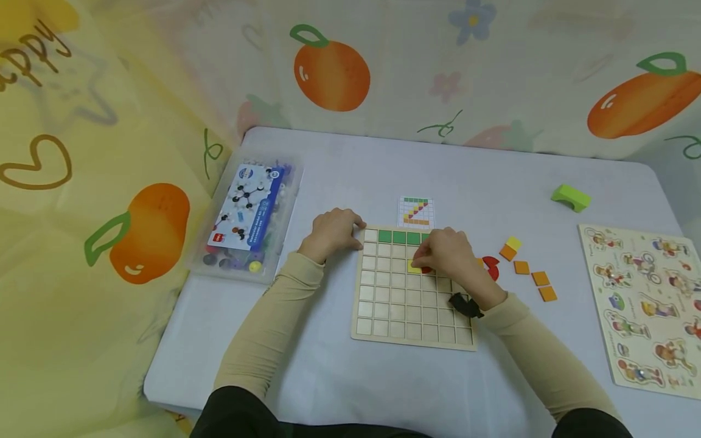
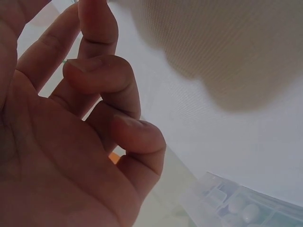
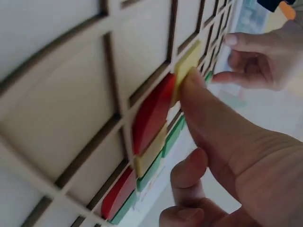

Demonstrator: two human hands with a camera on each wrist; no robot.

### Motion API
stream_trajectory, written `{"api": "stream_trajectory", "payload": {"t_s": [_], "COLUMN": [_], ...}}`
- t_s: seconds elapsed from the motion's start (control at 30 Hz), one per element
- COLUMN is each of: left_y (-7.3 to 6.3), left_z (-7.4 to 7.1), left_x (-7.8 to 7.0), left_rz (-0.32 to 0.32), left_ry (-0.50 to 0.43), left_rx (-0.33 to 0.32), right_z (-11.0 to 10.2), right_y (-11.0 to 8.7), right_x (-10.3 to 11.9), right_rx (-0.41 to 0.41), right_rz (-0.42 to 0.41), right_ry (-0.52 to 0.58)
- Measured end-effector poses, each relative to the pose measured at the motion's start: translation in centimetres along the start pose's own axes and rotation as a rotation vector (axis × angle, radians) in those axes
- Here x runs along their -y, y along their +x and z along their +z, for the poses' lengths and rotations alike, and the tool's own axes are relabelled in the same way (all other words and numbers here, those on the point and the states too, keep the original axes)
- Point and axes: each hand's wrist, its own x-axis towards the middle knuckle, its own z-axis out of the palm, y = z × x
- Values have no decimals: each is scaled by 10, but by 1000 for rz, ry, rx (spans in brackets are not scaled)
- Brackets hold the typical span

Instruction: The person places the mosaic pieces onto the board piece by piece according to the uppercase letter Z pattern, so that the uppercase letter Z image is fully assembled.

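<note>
A wooden grid board [image 1: 413,345] lies on the table with green square tiles [image 1: 398,237] along its far row. My left hand [image 1: 335,233] holds the board's far left corner, thumb and forefinger at its edges; the left wrist view shows the other fingers bent. Over the grid, my right hand [image 1: 451,258] pinches a yellow square tile [image 3: 188,64] at a cell. Its thumb lies on the tile, while the forefinger is mostly hidden. Beside that tile, red curved pieces [image 3: 154,116] and another yellow tile [image 3: 150,150] sit in cells.
A small pattern card [image 1: 416,212] lies beyond the board. Loose orange tiles [image 1: 521,267] and red pieces [image 1: 491,267] lie to the right, near a green arch block [image 1: 571,198] and a picture puzzle board [image 1: 641,304]. A clear plastic case [image 1: 246,213] stands at left.
</note>
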Motion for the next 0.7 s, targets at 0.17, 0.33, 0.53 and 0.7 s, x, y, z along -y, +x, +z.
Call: {"api": "stream_trajectory", "payload": {"t_s": [0.17,0.33,0.53,0.7], "left_y": [0,0,-1,-2], "left_z": [0,-1,-2,-2], "left_x": [0,-1,-3,-2], "left_rz": [-4,0,-4,-1], "left_ry": [2,4,10,4], "left_rx": [8,12,14,12], "right_z": [2,-7,-27,-40], "right_y": [-5,-13,-24,-37], "right_x": [-5,-22,-51,-79], "right_rx": [-36,-66,-93,-69], "right_rz": [-27,9,114,223], "right_ry": [25,82,50,52]}}
